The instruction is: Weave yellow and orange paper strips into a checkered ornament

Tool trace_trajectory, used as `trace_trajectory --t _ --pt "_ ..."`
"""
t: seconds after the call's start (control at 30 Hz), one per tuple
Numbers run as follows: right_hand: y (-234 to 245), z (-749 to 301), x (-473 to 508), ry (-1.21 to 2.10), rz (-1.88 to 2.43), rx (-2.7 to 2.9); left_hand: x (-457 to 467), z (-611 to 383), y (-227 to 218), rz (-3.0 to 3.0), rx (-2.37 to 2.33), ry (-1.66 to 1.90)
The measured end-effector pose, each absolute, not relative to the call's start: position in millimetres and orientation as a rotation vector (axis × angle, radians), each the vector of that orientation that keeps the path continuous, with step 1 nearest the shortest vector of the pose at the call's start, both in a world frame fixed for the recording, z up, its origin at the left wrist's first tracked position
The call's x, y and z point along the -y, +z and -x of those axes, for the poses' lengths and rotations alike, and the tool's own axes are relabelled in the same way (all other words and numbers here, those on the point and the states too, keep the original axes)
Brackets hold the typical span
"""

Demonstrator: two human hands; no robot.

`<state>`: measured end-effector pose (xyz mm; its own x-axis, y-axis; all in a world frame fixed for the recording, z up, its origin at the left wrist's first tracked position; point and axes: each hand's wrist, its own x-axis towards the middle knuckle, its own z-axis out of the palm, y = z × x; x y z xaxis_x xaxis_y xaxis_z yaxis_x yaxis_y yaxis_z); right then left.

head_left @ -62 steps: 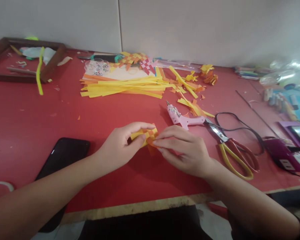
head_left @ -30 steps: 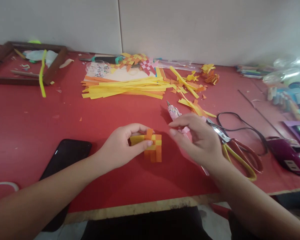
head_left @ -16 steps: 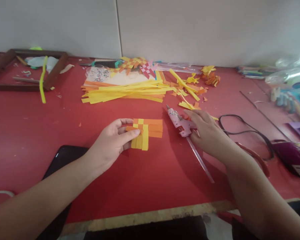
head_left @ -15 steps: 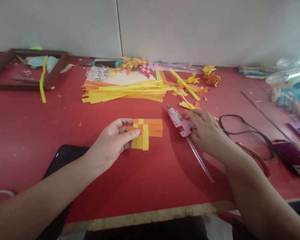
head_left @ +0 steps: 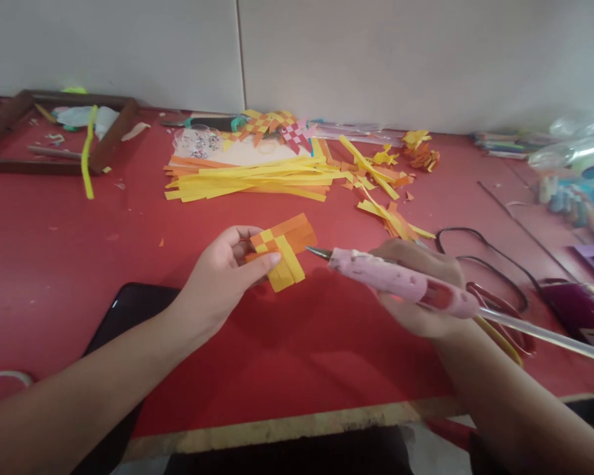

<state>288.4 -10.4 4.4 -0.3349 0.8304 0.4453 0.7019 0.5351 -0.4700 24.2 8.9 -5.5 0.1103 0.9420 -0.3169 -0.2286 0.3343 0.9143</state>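
My left hand (head_left: 225, 277) pinches a small woven piece of orange and yellow paper strips (head_left: 283, 249) just above the red table (head_left: 79, 237). My right hand (head_left: 418, 290) is wrapped round a pink glue gun (head_left: 400, 282), held level. Its metal nozzle points left and stops just short of the woven piece. A clear glue stick (head_left: 549, 335) juts out of the gun's back end to the right.
A pile of yellow and orange paper strips (head_left: 250, 178) lies behind, with finished woven pieces (head_left: 277, 126) by the wall. Scissors (head_left: 505, 316) and a black cord (head_left: 480, 254) sit right of my hand. A black phone (head_left: 129, 310) lies under my left forearm; a wooden frame (head_left: 54, 128) stands far left.
My right hand let go of the woven piece, reached right to the glue gun, picked it up and brought its nozzle toward the piece. My left hand turned the piece over.
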Motion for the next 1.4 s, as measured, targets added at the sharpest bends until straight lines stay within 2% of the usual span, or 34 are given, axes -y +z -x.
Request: trace_trajectory --t 0.17,1.4 --pt "3.3 -277.3 7.0 0.267 1.040 2.179 -7.7 -22.9 -7.9 -0.914 -1.117 1.040" --pt "3.9 -273.2 9.9 0.207 1.195 2.177 -6.0 -23.7 -2.1 -1.073 -1.148 1.010"
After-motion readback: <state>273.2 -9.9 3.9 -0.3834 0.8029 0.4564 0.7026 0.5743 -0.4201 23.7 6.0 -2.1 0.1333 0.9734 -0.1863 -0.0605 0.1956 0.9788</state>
